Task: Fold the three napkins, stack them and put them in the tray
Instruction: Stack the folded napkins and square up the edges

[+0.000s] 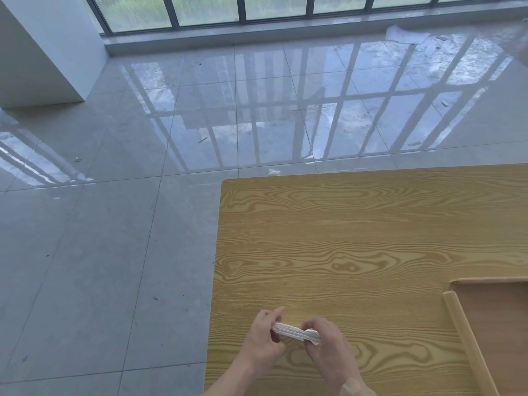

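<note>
A thin stack of folded white napkins (295, 332) is held edge-on just above the wooden table (343, 238), near its front left. My left hand (264, 341) pinches the stack's left end. My right hand (328, 350) grips its right end, fingers curled under it. The wooden tray (460, 318) sits at the right, its left rim and far rim in view; the part of its inside that shows holds nothing.
The table's left edge runs close to my left hand, with glossy grey floor tiles (114, 224) beyond it. A white pillar (37, 52) and a row of windows (257, 10) stand far off. Small scraps lie on the floor.
</note>
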### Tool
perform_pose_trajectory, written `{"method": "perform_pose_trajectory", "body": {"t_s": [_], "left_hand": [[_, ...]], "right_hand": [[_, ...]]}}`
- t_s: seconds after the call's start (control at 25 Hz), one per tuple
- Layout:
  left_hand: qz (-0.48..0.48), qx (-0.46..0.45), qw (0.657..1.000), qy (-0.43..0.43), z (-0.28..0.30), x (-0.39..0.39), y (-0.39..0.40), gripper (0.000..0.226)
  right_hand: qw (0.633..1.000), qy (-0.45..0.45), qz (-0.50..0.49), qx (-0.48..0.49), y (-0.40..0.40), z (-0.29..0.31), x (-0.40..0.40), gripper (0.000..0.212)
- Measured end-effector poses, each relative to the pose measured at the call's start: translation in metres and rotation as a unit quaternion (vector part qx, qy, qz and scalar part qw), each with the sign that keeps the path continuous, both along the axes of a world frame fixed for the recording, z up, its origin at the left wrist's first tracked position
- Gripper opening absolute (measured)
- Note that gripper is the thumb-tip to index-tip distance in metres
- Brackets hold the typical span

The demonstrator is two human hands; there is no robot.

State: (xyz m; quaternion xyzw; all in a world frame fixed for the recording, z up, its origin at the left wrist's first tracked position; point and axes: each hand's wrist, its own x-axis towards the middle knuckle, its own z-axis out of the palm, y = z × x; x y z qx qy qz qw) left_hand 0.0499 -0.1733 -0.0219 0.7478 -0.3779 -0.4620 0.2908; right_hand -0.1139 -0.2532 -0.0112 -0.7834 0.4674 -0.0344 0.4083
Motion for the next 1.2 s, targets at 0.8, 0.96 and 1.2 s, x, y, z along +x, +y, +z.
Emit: {"method": "perform_pose_trajectory", "body": {"t_s": [0.8, 0.96, 1.2], "left_hand": [[0.097, 0.024, 0.971, 0.219, -0.001, -0.001, 0.004, 0.107], [-0.018, 0.032, 0.999, 0.015, 0.005, 0.01, 0.009, 0.085], [-0.018, 0.015, 0.999, -0.042, 0.009, 0.001, -0.01, 0.034]], "right_hand": [[1.0, -0.003, -0.023, 0.001, 0.005, -0.004, -0.003, 0.044], [1.0, -0.007, -0.024, 0.006, 0.003, -0.006, -0.006, 0.047], [0.995, 0.007, -0.085, 0.042, 0.0, -0.009, -0.019, 0.049]]}}
